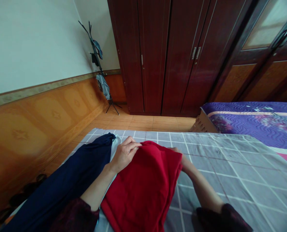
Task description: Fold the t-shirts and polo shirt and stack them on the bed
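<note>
A red garment (143,180), folded into a long piece, lies on the grey checked bed sheet (215,174) in front of me. What kind of garment it is, I cannot make out. My left hand (126,153) pinches its far left edge between thumb and fingers. At the far right corner my right hand (185,163) grips the cloth from the side, its fingers mostly hidden behind the fabric. The far edge is slightly raised between both hands. Left of it, close to my left forearm, stretches a dark blue garment (85,167) with a pale strip along its side.
Beyond the bed stand a dark red wardrobe (153,58) and a coat rack (96,54) with hats and a grey cloth on it. At right is another bed with a purple quilt (249,117). Dark round objects (20,196) sit on the floor at left.
</note>
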Demonstrator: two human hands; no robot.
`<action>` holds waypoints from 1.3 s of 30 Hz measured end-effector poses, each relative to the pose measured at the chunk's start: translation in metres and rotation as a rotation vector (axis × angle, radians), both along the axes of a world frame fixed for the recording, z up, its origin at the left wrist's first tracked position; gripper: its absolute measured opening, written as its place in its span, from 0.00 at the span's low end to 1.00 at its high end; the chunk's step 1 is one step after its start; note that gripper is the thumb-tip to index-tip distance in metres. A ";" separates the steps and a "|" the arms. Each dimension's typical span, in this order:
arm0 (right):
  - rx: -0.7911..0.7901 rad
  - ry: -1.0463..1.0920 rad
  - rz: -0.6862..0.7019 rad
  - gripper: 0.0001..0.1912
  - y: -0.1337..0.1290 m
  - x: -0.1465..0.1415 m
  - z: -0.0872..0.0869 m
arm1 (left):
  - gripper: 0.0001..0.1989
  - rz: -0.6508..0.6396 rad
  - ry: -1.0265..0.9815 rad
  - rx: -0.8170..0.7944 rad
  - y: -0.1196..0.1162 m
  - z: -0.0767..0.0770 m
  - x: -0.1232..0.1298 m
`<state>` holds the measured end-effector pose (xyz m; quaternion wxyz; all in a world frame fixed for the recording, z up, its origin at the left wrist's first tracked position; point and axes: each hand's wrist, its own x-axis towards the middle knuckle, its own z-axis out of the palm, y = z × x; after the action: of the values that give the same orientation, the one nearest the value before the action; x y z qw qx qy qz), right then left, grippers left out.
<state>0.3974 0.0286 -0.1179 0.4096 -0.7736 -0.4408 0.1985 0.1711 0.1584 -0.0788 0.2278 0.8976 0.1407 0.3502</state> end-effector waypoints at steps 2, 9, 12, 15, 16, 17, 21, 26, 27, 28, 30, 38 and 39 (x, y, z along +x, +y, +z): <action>-0.044 -0.072 -0.187 0.15 -0.004 0.019 0.010 | 0.12 -0.029 0.029 0.012 -0.002 -0.004 0.002; 0.268 0.229 0.225 0.18 0.002 -0.027 0.042 | 0.12 -0.088 0.052 0.072 -0.015 -0.013 0.010; 0.252 0.428 0.343 0.08 0.008 -0.059 0.039 | 0.13 -0.115 0.068 0.060 -0.020 -0.011 0.010; 0.234 0.709 0.192 0.08 0.012 -0.063 0.030 | 0.12 -0.140 0.069 -0.002 -0.025 -0.004 0.008; 0.253 0.770 0.126 0.09 0.012 -0.057 0.029 | 0.11 -0.152 0.061 -0.042 -0.026 0.000 0.007; 0.292 0.810 0.059 0.09 0.012 -0.047 0.029 | 0.10 -0.174 0.050 -0.098 -0.027 0.005 0.005; 0.499 0.954 -0.231 0.05 0.000 0.011 0.042 | 0.05 -0.343 -0.156 -0.570 -0.021 0.024 -0.008; 0.674 1.088 -0.430 0.09 -0.021 0.057 0.057 | 0.10 -0.332 -0.437 -0.931 -0.001 0.036 -0.026; 0.694 1.108 -0.449 0.08 -0.022 0.057 0.059 | 0.12 -0.282 -0.386 -0.882 0.002 0.037 -0.028; 0.713 1.131 -0.462 0.07 -0.022 0.055 0.061 | 0.13 -0.229 -0.291 -0.800 0.004 0.037 -0.029; 0.760 1.203 -0.483 0.06 -0.022 0.046 0.067 | 0.12 -0.123 0.005 -0.571 0.004 0.034 -0.029; 1.031 1.289 -0.468 0.07 -0.048 0.024 0.120 | 0.07 -0.111 0.477 -0.164 -0.012 0.014 -0.003; 1.042 1.273 -0.451 0.06 -0.052 0.025 0.123 | 0.08 -0.171 0.348 -0.254 -0.015 0.016 -0.002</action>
<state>0.4221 -0.0235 0.0055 0.9126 -0.2968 0.0027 0.2810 0.1690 0.1437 -0.0633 0.3400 0.9172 0.1445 0.1489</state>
